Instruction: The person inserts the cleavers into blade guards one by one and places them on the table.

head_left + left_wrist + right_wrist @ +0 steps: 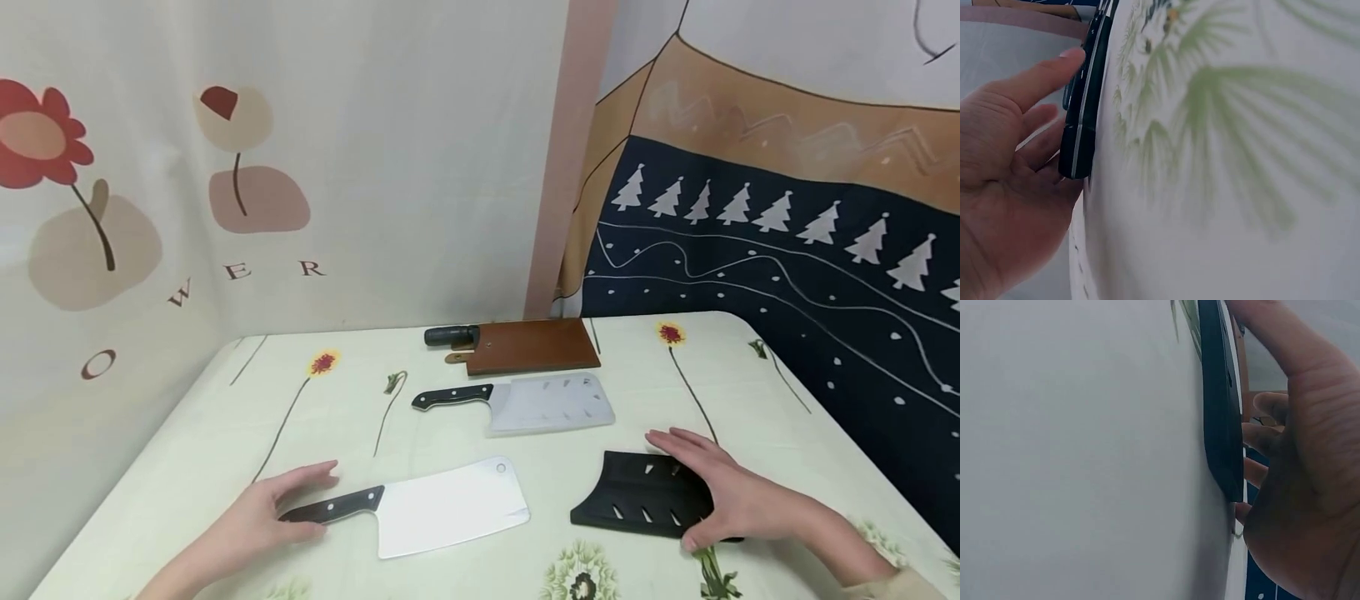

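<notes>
A cleaver (453,507) with a white blade and a black riveted handle lies flat on the table, blade to the right. My left hand (258,515) is around the end of its handle, thumb on the near side and fingers on the far side, without closing on it. In the left wrist view the handle (1082,119) stands close by the thumb; contact is unclear. To the right lies a black slotted blade cover (633,493). Over its right end spreads my right hand (738,493), thumb at the near edge, fingers at the far edge, loosely bent in the right wrist view.
Behind the cleaver lies another cleaver (450,395) in a translucent white cover (555,406). Farther back is a brown blade cover (532,347) with a black handle (450,336) at its left. A flower-print cloth (187,450) covers the table; printed curtains (420,167) hang behind.
</notes>
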The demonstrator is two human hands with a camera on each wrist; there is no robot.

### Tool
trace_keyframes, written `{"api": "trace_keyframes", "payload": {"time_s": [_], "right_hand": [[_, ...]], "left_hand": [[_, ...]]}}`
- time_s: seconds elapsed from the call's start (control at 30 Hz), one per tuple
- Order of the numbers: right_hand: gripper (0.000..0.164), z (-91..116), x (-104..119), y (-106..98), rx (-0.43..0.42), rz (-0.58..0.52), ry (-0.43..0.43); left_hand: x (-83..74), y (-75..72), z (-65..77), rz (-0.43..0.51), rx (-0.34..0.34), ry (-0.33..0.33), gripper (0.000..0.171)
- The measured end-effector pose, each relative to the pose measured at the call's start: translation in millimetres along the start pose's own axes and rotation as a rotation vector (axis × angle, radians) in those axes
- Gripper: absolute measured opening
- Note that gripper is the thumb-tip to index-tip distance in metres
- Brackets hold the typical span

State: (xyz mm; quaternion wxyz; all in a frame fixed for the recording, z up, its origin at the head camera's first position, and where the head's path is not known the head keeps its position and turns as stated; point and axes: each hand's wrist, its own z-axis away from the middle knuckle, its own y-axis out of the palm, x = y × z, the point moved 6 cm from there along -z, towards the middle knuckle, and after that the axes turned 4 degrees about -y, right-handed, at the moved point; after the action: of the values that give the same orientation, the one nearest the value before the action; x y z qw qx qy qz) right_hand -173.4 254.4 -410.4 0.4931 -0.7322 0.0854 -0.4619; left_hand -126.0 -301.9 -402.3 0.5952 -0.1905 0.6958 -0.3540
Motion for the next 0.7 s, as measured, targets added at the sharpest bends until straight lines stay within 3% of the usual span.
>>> {"api": "trace_keyframes", "payload": {"time_s": [0.33, 0.53, 0.7], "right_hand": [[0.124, 1.7, -3.7, 4.2, 0.017, 0.031, 0.035], [0.121, 0.8, -4.1, 5.4, -0.009, 0.054, -0.006], [0.118, 0.9, -3.7, 6.6, -0.035, 0.060, -0.039]], "left_hand": [[2.6, 1.3, -0.4, -0.068, -0.019, 0.105, 0.065], [3.1, 1.0, -1.2, -0.132, -0.053, 0.109, 0.057], [1.8, 1.7, -0.7, -0.153, -0.060, 0.157, 0.048]]}}
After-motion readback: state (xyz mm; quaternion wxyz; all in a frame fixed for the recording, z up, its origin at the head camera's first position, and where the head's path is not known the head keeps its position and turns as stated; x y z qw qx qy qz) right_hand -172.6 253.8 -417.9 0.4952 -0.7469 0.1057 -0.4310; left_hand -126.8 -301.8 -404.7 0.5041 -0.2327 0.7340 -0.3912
